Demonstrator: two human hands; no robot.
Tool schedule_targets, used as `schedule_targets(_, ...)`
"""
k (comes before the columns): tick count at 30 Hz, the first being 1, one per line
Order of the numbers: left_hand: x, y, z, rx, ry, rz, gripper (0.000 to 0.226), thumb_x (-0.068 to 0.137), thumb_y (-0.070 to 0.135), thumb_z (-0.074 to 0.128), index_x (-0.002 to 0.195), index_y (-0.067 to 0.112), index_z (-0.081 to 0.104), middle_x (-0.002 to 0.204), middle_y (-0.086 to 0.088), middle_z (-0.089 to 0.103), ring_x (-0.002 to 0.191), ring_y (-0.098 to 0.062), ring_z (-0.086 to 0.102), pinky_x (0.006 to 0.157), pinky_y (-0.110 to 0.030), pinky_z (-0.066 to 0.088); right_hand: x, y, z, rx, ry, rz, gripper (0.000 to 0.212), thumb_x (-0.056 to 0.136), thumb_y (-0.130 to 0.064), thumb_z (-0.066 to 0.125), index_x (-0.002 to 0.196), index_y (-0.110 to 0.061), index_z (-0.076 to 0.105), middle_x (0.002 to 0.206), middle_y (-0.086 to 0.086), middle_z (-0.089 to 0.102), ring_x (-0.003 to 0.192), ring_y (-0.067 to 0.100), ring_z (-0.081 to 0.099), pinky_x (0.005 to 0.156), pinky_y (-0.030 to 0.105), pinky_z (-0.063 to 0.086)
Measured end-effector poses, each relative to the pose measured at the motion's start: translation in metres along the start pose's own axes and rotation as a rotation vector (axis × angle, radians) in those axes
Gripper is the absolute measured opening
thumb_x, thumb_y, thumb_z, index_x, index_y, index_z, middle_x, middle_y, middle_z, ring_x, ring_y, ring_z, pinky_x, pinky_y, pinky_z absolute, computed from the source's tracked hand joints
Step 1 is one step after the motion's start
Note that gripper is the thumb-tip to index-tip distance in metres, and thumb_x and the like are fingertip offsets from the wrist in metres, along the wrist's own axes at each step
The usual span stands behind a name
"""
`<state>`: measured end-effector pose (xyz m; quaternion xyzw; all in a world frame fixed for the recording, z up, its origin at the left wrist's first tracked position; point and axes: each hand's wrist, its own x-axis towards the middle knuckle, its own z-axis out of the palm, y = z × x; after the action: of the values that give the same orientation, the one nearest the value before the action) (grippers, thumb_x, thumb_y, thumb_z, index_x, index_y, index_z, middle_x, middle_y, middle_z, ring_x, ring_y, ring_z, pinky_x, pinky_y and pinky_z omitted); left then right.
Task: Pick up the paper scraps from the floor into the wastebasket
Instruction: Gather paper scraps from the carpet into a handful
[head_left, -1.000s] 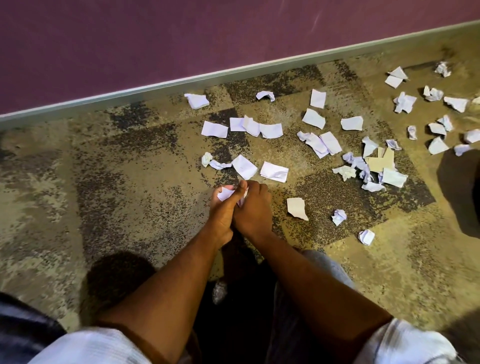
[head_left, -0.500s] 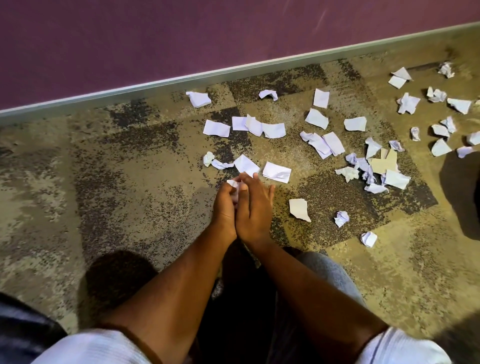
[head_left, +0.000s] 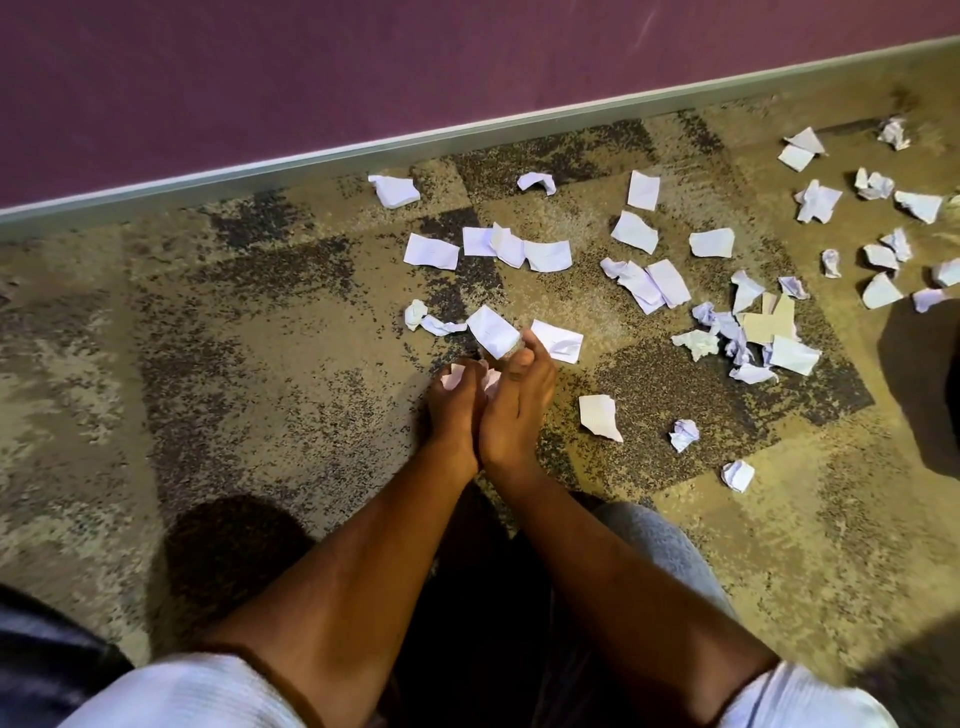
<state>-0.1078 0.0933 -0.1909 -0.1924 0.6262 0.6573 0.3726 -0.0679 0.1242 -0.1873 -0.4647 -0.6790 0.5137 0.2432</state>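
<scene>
Two bare hands meet low over the carpeted floor (head_left: 260, 415), wrists touching. The left hand (head_left: 454, 410) curls around a small wad of paper scraps (head_left: 453, 376), white edges showing between its fingers. The right hand (head_left: 519, 410) lies against it, heel to heel, with fingers reaching forward so that the fingertips (head_left: 527, 340) sit at the corner of a flat scrap (head_left: 491, 331) on the floor; whether they pinch it or only touch it cannot be told. This pairing looks deliberate: one hand serves as a store for gathered pieces, so the other can collect more without a trip for each.

Just beside the fingertips lies a second flat scrap (head_left: 557, 340), and to the left of both a crumpled piece (head_left: 415, 313) and a twisted strip (head_left: 441, 326). Farther out, a torn piece (head_left: 600, 417) and two small balls (head_left: 683, 434) (head_left: 737, 475) lie to the right. Beyond them, many more scraps spread across the carpet towards a purple wall (head_left: 311, 78) and its pale baseboard (head_left: 260, 174), thickest at the right around a tan card piece (head_left: 769, 325).

No wastebasket can be identified in view. Most of the scraps remain on the floor, so the task seems at an early stage.

At the bottom, white sleeves (head_left: 171, 691) and a grey trouser knee (head_left: 654, 545) frame the forearms.
</scene>
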Motion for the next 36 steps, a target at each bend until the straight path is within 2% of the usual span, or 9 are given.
schedule_targets(5,0.016,0.002,0.004,-0.100,0.100,-0.087,0.022,0.087,0.030,0.066,0.094,0.010,0.069,0.086,-0.013,0.072,0.073,-0.027,0.068,0.064,-0.037,0.054,0.014,-0.010,-0.012,0.396,0.041,0.294,0.050,0.110,-0.049,0.020,0.136,-0.015,0.046,0.137,0.013,0.052,0.129,0.017,0.052,0.096,0.011,0.042)
schedule_targets(9,0.028,-0.002,-0.004,-0.113,0.109,-0.150,0.018,0.089,0.033,0.068,0.088,0.015,0.065,0.078,-0.011,0.064,0.065,-0.026,0.057,0.057,-0.035,0.043,0.038,0.003,-0.043,0.379,0.026,0.433,0.061,0.110,-0.050,0.017,0.132,-0.009,0.056,0.138,0.014,0.059,0.130,0.026,0.054,0.113,0.041,0.039)
schedule_targets(11,0.035,-0.006,-0.011,-0.128,0.113,-0.188,0.019,0.084,0.036,0.071,0.081,0.018,0.065,0.082,-0.012,0.064,0.070,-0.027,0.056,0.062,-0.038,0.044,0.049,0.018,-0.065,0.233,0.073,0.460,0.050,0.110,-0.050,0.031,0.113,-0.013,0.065,0.115,0.009,0.069,0.106,0.022,0.062,0.097,0.041,0.049)
schedule_targets(14,0.039,-0.009,-0.018,-0.144,0.123,-0.218,0.019,0.083,0.036,0.072,0.083,0.019,0.064,0.086,-0.012,0.063,0.071,-0.028,0.055,0.059,-0.036,0.043,0.066,0.040,-0.099,-0.321,0.080,0.274,0.031,0.099,-0.052,0.055,0.093,-0.023,0.064,0.102,0.004,0.069,0.096,0.023,0.061,0.088,0.042,0.052)
schedule_targets(18,0.047,-0.015,-0.027,-0.177,0.148,-0.255,0.021,0.086,0.033,0.071,0.095,0.016,0.064,0.089,-0.011,0.063,0.066,-0.023,0.053,0.057,-0.034,0.042,0.072,0.052,-0.127,-0.799,-0.212,0.323,0.070,0.078,-0.063,0.078,0.134,-0.027,0.053,0.142,0.013,0.042,0.131,0.037,0.042,0.103,0.049,0.044)
schedule_targets(21,0.049,-0.017,-0.029,-0.181,0.132,-0.278,0.027,0.084,0.035,0.071,0.100,0.015,0.064,0.092,-0.015,0.062,0.063,-0.024,0.054,0.052,-0.032,0.046,0.068,0.063,-0.133,-0.890,-0.308,0.218,0.077,0.074,-0.047,0.089,0.139,-0.028,0.052,0.137,0.015,0.040,0.126,0.040,0.046,0.102,0.047,0.045)
schedule_targets(25,0.050,-0.016,-0.032,-0.227,0.098,-0.315,0.029,0.090,0.034,0.067,0.106,0.010,0.065,0.083,-0.012,0.063,0.054,-0.023,0.058,0.041,-0.029,0.049,0.077,0.070,-0.131,-0.830,-0.287,0.176,0.042,0.088,-0.027,0.079,0.125,-0.023,0.060,0.132,0.012,0.046,0.108,0.037,0.062,0.086,0.040,0.050)
schedule_targets(31,0.048,-0.020,-0.037,-0.224,0.082,-0.289,0.048,0.079,0.038,0.069,0.115,0.008,0.061,0.097,-0.019,0.060,0.062,-0.029,0.059,0.046,-0.031,0.049,0.101,0.060,-0.113,-0.627,-0.284,0.071,0.026,0.095,-0.042,0.069,0.093,-0.017,0.075,0.087,0.004,0.070,0.075,0.022,0.065,0.058,0.025,0.042)
schedule_targets(36,0.049,-0.023,-0.041,-0.193,0.070,-0.265,0.029,0.094,0.034,0.059,0.105,0.007,0.060,0.073,-0.019,0.060,0.046,-0.027,0.058,0.047,-0.028,0.047,0.128,0.050,-0.082,-0.769,-0.328,-0.122,0.050,0.084,-0.048,0.079,0.112,-0.006,0.073,0.122,0.014,0.063,0.113,0.032,0.056,0.092,0.043,0.053)
